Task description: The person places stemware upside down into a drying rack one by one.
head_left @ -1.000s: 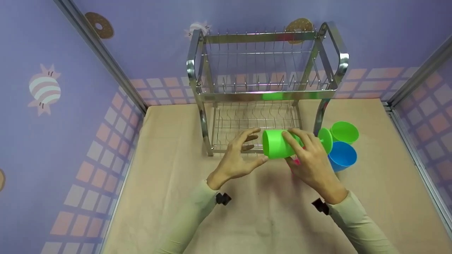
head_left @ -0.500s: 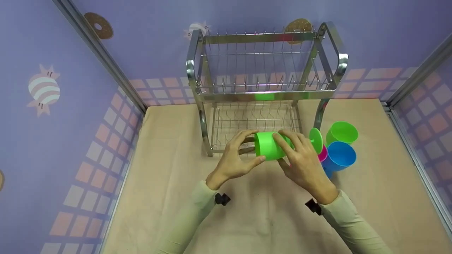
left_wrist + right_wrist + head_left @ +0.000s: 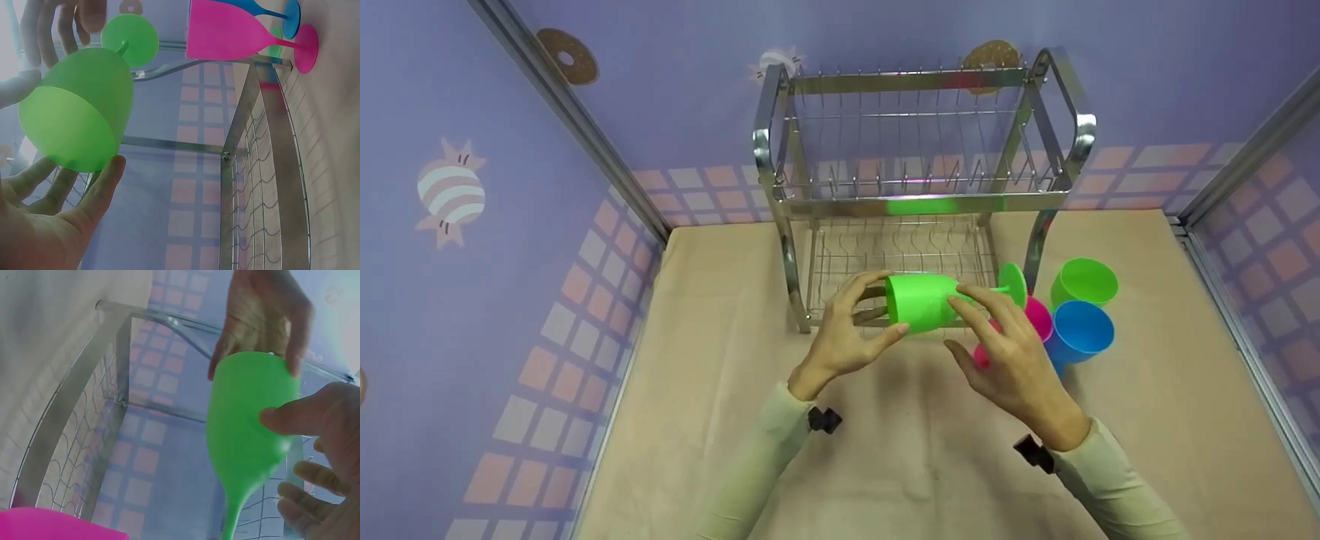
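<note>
A green plastic goblet [image 3: 924, 301] is held sideways in front of the rack, its mouth toward the left and its foot toward the right. My left hand [image 3: 844, 330] grips it at the rim, thumb on the near side and fingers on the far side. My right hand [image 3: 1014, 364] is beside the bowl's narrow end. Its fingers are loosely spread, with the fingertips at the bowl and the thumb apart from it. In the right wrist view one fingertip [image 3: 271, 418] overlaps the goblet's side. The left wrist view looks into the green bowl [image 3: 70, 129].
A two-tier metal dish rack [image 3: 847, 208] stands behind the hands. To the right, a pink goblet [image 3: 1039, 319], a blue goblet [image 3: 1084, 331] and another green goblet [image 3: 1084, 282] stand close together on the cloth-covered table [image 3: 720, 450]. Patterned walls enclose the back and sides.
The green goblet has moved left into the left hand, which has taken hold of its rim. The right hand's fingers have slid toward the stem and loosened, the thumb coming away.
</note>
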The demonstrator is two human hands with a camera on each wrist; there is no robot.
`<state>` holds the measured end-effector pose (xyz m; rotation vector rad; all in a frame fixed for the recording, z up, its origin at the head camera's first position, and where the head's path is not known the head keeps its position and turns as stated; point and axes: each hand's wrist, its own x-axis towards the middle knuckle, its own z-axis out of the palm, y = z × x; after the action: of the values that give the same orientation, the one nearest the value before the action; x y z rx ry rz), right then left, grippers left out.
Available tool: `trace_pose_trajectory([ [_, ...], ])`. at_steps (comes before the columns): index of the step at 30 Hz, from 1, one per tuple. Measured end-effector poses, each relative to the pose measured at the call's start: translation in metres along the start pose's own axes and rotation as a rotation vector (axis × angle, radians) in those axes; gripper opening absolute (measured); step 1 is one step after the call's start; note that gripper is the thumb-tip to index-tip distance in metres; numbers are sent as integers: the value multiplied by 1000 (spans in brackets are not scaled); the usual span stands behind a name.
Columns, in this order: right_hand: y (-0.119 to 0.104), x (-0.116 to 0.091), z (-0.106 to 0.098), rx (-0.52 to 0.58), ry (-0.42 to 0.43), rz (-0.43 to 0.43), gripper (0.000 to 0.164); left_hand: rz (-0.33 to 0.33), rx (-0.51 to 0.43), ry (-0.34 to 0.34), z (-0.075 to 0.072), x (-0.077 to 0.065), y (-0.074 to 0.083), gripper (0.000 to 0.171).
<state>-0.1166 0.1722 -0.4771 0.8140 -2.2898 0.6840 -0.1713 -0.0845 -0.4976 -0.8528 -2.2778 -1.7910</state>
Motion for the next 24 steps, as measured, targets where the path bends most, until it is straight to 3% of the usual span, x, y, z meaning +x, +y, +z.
trace_pose_trajectory([
  [6,9,-13,12,289,104,74,62,-15,-55,37,-9,-1,-2,72],
  [11,9,-23,26,545,149,263,59,-4,-48,55,-10,0,0,72],
  [16,4,-30,37,812,133,464,61,-2,-43,50,-6,-1,2,73],
  [24,-1,-16,43,1079,201,690,61,23,-40,61,-3,2,8,71],
])
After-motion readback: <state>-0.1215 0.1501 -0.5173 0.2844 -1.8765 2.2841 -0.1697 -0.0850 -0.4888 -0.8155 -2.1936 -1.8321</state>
